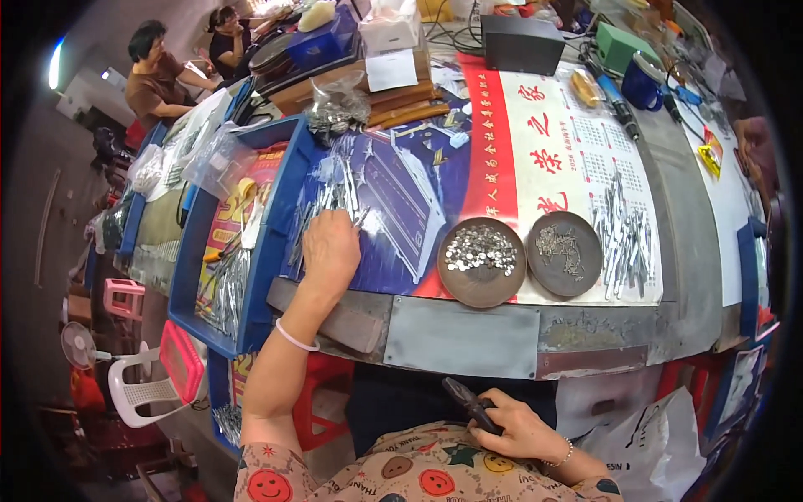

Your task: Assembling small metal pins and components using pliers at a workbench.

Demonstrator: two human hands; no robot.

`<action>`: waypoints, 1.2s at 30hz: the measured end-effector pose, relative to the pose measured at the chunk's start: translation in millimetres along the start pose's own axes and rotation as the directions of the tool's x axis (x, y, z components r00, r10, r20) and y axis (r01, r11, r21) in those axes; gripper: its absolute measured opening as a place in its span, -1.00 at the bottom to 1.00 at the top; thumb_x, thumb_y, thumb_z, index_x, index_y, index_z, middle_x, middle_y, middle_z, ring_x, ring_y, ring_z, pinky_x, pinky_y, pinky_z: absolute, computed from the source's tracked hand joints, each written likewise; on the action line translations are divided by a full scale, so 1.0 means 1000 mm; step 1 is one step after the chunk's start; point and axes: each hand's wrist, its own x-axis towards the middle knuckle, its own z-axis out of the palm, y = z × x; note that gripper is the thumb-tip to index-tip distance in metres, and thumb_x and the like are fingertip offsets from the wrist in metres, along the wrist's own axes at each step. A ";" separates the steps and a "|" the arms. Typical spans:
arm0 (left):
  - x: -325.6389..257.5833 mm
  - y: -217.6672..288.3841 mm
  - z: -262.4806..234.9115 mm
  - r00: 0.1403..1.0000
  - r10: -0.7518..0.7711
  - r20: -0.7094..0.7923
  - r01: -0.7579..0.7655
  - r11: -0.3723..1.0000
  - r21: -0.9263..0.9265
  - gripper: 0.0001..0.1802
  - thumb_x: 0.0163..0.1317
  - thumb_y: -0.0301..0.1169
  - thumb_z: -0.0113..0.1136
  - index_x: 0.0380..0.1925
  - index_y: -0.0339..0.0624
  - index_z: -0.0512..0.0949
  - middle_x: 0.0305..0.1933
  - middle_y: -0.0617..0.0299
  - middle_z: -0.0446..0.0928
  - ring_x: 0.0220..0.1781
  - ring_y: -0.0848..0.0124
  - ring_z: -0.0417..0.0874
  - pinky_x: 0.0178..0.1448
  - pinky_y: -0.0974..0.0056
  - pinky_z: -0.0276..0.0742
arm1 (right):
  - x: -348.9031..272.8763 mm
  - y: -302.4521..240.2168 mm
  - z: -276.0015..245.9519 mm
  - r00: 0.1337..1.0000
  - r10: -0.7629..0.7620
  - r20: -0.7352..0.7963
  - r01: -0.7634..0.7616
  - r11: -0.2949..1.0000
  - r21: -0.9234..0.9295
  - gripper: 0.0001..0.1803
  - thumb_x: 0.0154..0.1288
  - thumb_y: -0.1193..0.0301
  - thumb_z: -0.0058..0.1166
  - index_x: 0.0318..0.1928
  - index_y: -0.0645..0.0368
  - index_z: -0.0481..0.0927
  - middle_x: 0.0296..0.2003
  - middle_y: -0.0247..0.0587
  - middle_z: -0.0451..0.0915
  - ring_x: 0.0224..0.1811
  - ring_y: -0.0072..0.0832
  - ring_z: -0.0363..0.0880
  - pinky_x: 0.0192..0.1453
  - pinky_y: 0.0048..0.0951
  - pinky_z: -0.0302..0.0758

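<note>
My left hand reaches over a pile of thin silvery metal strips on the blue printed sheet. Its fingers curl down among the strips, and what they grip is hidden under the hand. Close to my body, my right hand is wrapped round a dark, long hand tool whose kind I cannot make out. On the table between them stand a brown dish of small shiny discs and a second dish with tiny metal pins. More metal strips lie in a heap on the right.
A blue tray with strips and a plastic bag stands left. At the back are a dark box, a blue mug, a blue pen-shaped tool and cables. A metal plate lines the front edge. Two people sit far left.
</note>
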 end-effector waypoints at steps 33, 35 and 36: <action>-0.130 0.036 -0.039 0.989 -0.120 -0.088 -0.110 -0.191 -0.975 -0.87 0.31 -0.60 0.15 -0.15 -0.30 0.50 -0.18 0.14 0.50 -0.21 0.46 0.56 -0.06 0.39 0.52 | 0.073 -0.126 -0.012 0.942 -0.317 -0.110 0.224 0.839 -0.496 -0.80 -0.02 0.53 0.28 -0.30 0.27 0.69 -0.11 0.00 0.49 -0.27 -0.26 0.59 -0.20 -0.33 0.53; -0.131 0.034 -0.033 0.988 -0.102 -0.115 -0.130 -0.145 -0.981 -0.87 0.31 -0.61 0.16 -0.15 -0.31 0.50 -0.18 0.12 0.50 -0.21 0.44 0.56 -0.06 0.38 0.52 | 0.077 -0.151 -0.022 0.870 -0.491 -0.045 0.346 0.673 -0.653 -0.79 -0.07 0.51 0.30 -0.32 0.23 0.68 -0.11 0.01 0.46 -0.29 -0.28 0.57 -0.27 -0.31 0.53; -0.131 0.035 -0.031 0.983 -0.115 -0.141 -0.157 -0.143 -0.977 -0.84 0.27 -0.60 0.20 -0.16 -0.28 0.52 -0.20 0.13 0.52 -0.25 0.42 0.55 -0.13 0.40 0.48 | 0.077 -0.154 -0.025 0.839 -0.544 -0.014 0.386 0.613 -0.690 -0.79 -0.08 0.50 0.30 -0.33 0.23 0.67 -0.11 0.00 0.46 -0.30 -0.28 0.57 -0.28 -0.31 0.53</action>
